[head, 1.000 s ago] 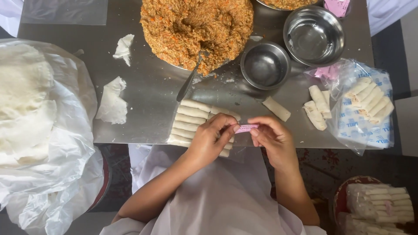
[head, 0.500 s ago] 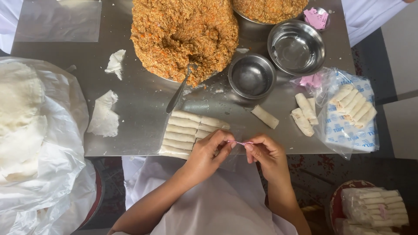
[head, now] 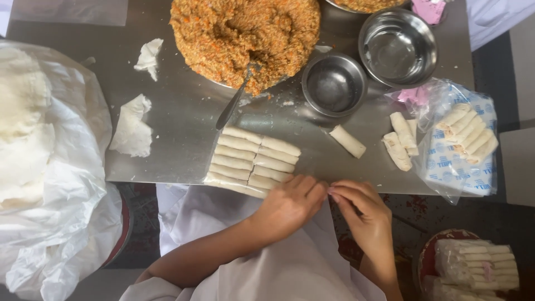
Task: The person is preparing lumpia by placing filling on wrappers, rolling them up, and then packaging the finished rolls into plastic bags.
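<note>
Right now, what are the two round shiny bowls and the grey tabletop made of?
The two round shiny bowls look like polished steel: silvery, with mirror-like reflections inside. The grey tabletop seems to be brushed sheet metal, probably steel too: dull sheen, soft glare, thin edge.

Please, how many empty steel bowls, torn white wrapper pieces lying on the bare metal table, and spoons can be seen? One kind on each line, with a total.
Empty steel bowls: 2
Torn white wrapper pieces: 2
Spoon: 1
Total: 5
</note>
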